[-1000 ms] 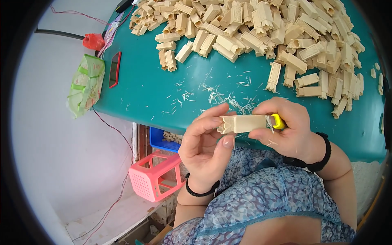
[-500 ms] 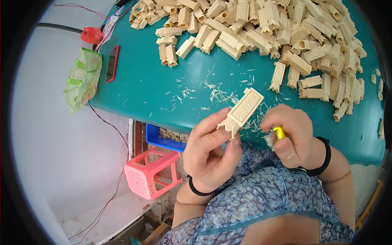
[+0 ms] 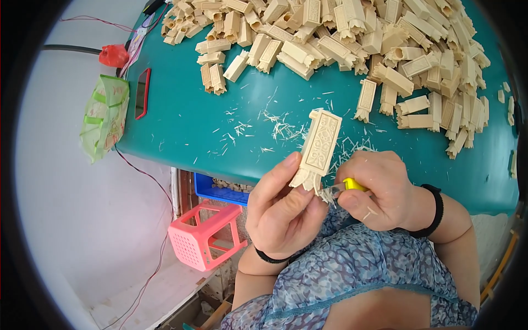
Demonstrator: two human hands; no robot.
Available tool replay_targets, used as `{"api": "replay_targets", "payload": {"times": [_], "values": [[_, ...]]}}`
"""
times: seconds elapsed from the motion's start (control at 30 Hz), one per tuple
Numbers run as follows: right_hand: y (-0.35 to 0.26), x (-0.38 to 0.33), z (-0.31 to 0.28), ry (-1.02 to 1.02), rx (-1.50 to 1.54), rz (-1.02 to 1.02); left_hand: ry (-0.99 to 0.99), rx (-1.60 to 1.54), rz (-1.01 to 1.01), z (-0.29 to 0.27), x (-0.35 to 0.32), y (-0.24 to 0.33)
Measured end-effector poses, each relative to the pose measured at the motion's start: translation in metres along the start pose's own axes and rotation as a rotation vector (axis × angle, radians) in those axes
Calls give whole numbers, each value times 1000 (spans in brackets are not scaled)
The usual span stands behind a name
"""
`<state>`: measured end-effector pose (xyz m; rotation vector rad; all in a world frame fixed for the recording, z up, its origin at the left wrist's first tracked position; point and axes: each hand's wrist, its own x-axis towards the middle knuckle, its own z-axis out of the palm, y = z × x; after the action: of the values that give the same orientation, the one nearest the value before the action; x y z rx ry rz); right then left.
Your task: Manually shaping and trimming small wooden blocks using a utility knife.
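My left hand (image 3: 283,214) grips a cream, box-shaped plastic part (image 3: 322,144) by its jagged lower end. Its long face carries a raised scroll pattern, and it stands nearly upright. Closed in my right hand (image 3: 379,190) is a yellow utility knife (image 3: 355,185), mostly hidden by the fingers. The blade reaches toward the part's jagged edge, where thin pale shavings (image 3: 328,193) cluster; whether it touches the edge is hard to see. More shavings (image 3: 279,125) lie scattered on the green table (image 3: 187,132) beyond my hands.
A large heap of similar cream parts (image 3: 379,38) covers the table's far and right side. At left are a red-edged phone (image 3: 143,93), a green-trimmed clear bag (image 3: 104,113) and a red bag (image 3: 114,55). Below the table edge sit a blue bin (image 3: 220,192) and a pink stool (image 3: 206,234).
My right hand has moved left, bringing the knife to the part's jagged end. The part in my left hand has turned more upright. The whole view has shifted slightly.
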<state>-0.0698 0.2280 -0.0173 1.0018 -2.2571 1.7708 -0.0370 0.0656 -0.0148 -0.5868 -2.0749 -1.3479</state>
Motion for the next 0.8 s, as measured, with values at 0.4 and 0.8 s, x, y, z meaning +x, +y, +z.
{"api": "replay_targets", "payload": {"times": [0.4,0.8], "values": [[2,3,0,14,-104,-32,17,125,44,-1,-2,-2],[2,1,-3,-35,-27,18,25,96,13,-5,-5,-1]]}}
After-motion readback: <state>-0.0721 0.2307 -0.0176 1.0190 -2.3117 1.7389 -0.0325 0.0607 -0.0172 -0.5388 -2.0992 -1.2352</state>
